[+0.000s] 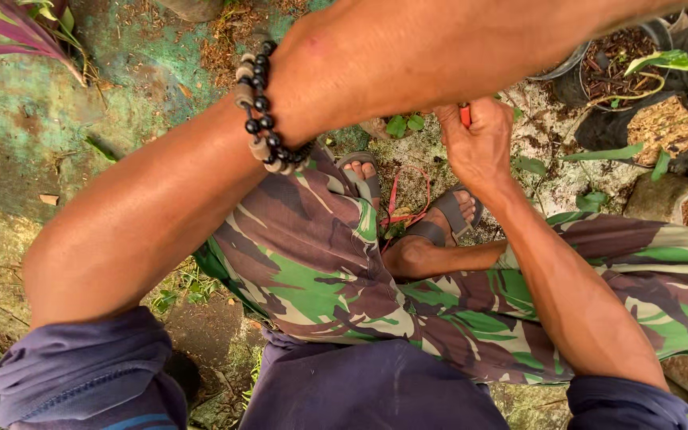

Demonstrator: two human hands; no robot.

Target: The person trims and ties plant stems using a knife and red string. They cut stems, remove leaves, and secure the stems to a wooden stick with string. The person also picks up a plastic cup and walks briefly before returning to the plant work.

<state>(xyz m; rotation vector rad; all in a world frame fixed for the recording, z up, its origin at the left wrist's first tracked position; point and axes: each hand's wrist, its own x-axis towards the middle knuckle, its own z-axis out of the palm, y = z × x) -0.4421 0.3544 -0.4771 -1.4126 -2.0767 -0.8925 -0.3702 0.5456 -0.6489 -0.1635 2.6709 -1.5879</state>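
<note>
My right hand [478,147] is closed in a fist around a thin red-handled thing [465,116], of which only a short red end shows above the fingers. It hovers over my sandalled feet [447,215] and the mossy ground. My left arm crosses the picture from the lower left, with a bead bracelet [260,111] at the wrist. Beyond it, my left hand [439,56] runs close under the camera toward the upper right, and its fingers are cut off by the top edge. A loop of red cord [408,199] lies on the ground between my feet.
Black pots and grow bags [599,76] with soil and small green plants stand at the upper right. A purple-leaved plant [21,36] grows at the upper left over green-stained concrete [33,119]. My knees in camouflage trousers [320,271] fill the middle.
</note>
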